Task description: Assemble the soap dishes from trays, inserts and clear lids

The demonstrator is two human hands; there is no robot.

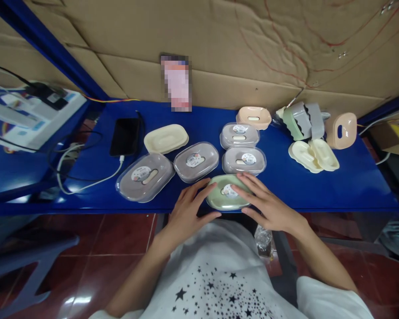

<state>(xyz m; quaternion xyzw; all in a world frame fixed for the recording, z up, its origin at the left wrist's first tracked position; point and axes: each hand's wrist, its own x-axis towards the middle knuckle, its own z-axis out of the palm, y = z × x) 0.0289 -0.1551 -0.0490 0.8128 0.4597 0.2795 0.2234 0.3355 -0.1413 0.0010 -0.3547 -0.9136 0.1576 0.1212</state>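
A pale green soap box (pixel 219 197) with a clear lid and a round label lies at the table's front edge, between both hands. My left hand (pixel 189 206) curves around its left end, with the fingers on the lid's edge and the thumb by the front. From the other side, my right hand (pixel 269 204) lays its fingers over the right part of the lid, thumb near the front rim. Just behind the hands are grey lidded soap boxes, one (pixel 244 160) close to the right fingers and another (pixel 196 161) beyond the left hand.
Another grey box (pixel 144 177) lies left, near a cream tray (pixel 166 138). A peach box (pixel 253 117) stands at the back. Cream pieces (pixel 314 155) and a peach holder (pixel 345 130) are at right. A phone (pixel 124 136) with a white cable and a power strip (pixel 43 117) occupy the left.
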